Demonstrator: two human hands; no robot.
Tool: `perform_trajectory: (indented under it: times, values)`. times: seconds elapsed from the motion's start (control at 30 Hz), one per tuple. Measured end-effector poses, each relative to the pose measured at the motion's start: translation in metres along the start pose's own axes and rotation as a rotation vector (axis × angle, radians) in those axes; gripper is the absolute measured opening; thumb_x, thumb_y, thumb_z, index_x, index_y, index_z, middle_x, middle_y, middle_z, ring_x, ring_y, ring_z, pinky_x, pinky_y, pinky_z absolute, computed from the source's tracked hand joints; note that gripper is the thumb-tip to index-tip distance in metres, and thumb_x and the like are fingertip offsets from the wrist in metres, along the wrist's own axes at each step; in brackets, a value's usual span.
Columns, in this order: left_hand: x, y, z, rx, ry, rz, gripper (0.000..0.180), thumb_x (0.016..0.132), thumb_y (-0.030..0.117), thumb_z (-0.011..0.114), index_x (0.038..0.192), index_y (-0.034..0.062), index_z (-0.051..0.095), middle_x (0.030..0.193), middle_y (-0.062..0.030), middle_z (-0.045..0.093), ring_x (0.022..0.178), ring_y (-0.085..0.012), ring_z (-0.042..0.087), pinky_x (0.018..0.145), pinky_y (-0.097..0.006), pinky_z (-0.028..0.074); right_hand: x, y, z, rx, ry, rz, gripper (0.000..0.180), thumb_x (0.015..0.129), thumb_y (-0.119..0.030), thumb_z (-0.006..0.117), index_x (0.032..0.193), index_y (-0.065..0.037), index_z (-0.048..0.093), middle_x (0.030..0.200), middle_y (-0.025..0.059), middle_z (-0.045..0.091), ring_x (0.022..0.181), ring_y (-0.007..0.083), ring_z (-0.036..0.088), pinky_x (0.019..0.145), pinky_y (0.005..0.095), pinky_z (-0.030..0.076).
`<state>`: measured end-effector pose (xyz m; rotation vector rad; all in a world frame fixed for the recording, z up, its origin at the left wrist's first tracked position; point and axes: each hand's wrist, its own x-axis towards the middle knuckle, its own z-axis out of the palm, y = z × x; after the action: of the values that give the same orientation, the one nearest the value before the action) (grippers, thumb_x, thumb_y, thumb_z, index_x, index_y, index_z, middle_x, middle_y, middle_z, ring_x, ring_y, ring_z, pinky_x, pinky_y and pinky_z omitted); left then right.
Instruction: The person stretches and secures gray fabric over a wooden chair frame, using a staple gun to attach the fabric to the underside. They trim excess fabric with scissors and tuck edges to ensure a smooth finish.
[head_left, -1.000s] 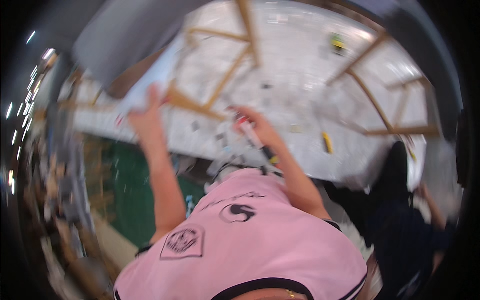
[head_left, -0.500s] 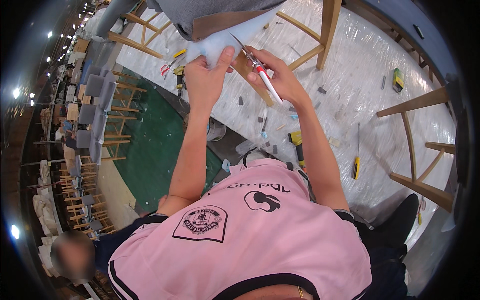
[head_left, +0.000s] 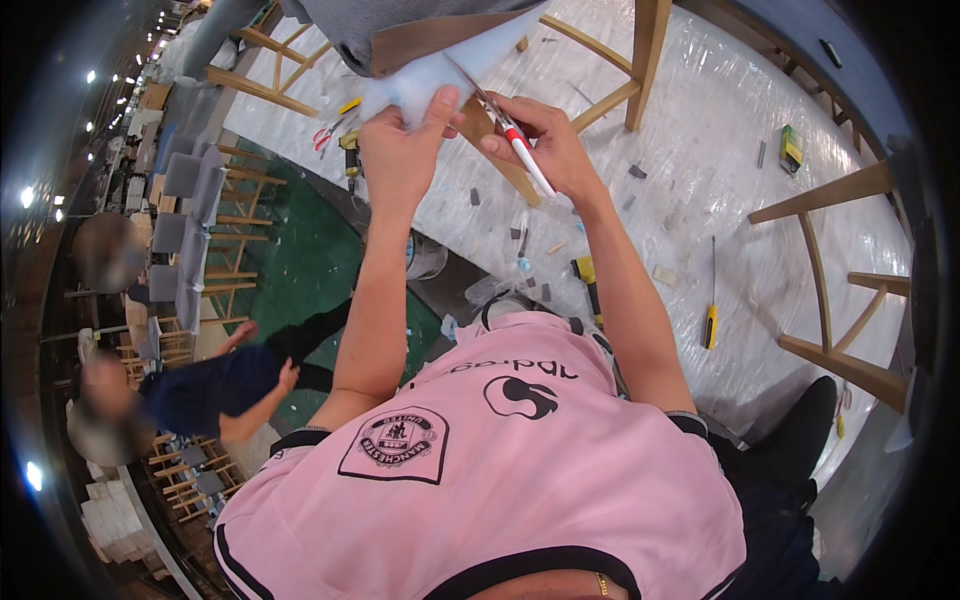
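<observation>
A sheet of fluffy white wadding [head_left: 425,82] hangs from the underside of a grey upholstered chair [head_left: 440,12], below a brown strip [head_left: 450,38]. My left hand [head_left: 405,155] pinches the wadding's near edge between thumb and fingers. In my right hand [head_left: 550,145] is a pair of scissors [head_left: 522,148] with red and white handles, my fingers around them. Their blades point up and left and lie against the wadding's right part. Whether the blades are cutting cannot be made out. A wooden chair leg [head_left: 510,165] extends below the scissors.
The plastic-covered work surface [head_left: 690,180] bears a yellow-handled screwdriver [head_left: 711,325], a yellow-black box [head_left: 791,150], a yellow tool [head_left: 588,275], a power driver [head_left: 350,150] and dark scraps. More chair legs [head_left: 825,200] rise at right. A person in dark blue [head_left: 215,390] is at left.
The scissors have shifted slightly up and left relative to the wadding, and my hands stay close together. The person at left has come further into view beside my left arm.
</observation>
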<state>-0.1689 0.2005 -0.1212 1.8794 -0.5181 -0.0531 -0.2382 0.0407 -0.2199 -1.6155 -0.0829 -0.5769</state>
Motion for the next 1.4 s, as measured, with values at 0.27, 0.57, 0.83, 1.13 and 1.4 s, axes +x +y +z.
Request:
perform_trajectory:
  times: [0.27,0.57,0.83,1.13,1.4]
  values:
    - [0.001,-0.006,0.001,-0.021,-0.010,0.023,0.039,0.092,0.032,0.080,0.099,-0.0054,0.073,0.084,-0.0108,0.076,0.070,-0.0140,0.069,0.067,-0.028,0.054,-0.005,0.004,-0.005,-0.107,0.033,-0.074,0.053,0.084,-0.031,0.088,0.124,0.000,0.071,0.077,0.0035,0.063,0.066,0.0110,0.052,0.061,0.0280,0.047]
    - [0.002,0.005,-0.035,-1.367,-0.643,-0.553,0.027,0.098,0.025,0.063,0.114,0.0043,0.068,0.086,0.0044,0.067,0.075,-0.0134,0.056,0.079,-0.035,0.049,0.001,-0.043,-0.072,-0.102,-0.379,0.146,0.066,0.091,-0.065,0.069,0.128,-0.011,0.072,0.074,-0.0028,0.056,0.061,0.0078,0.051,0.054,0.0251,0.042]
    - [-0.001,0.028,-0.033,-1.572,-0.595,-0.664,0.028,0.099,0.027,0.058,0.114,0.0060,0.068,0.082,0.0083,0.066,0.068,-0.0107,0.051,0.074,-0.031,0.044,0.029,-0.092,-0.119,-0.289,-0.634,0.353,0.060,0.093,-0.064,0.066,0.111,-0.007,0.072,0.082,0.0046,0.065,0.072,0.0164,0.062,0.063,0.0309,0.050]
    - [0.009,0.034,-0.026,-1.303,-0.611,-0.486,0.022,0.096,0.020,0.064,0.111,0.0047,0.069,0.083,0.0038,0.068,0.067,-0.0120,0.055,0.073,-0.031,0.048,0.055,-0.139,-0.127,-0.514,-0.699,0.358,0.083,0.084,-0.086,0.055,0.105,-0.007,0.071,0.078,0.0036,0.063,0.072,0.0144,0.063,0.058,0.0296,0.048]
    - [-0.005,0.014,0.001,-0.641,-0.288,-0.177,0.046,0.091,0.029,0.079,0.120,-0.0024,0.064,0.107,-0.0122,0.074,0.088,-0.0224,0.074,0.080,-0.036,0.058,0.101,-0.127,-0.145,-0.714,-0.810,0.044,0.087,0.083,-0.069,0.073,0.138,-0.003,0.063,0.128,0.0189,0.068,0.116,0.0302,0.064,0.099,0.0372,0.051]
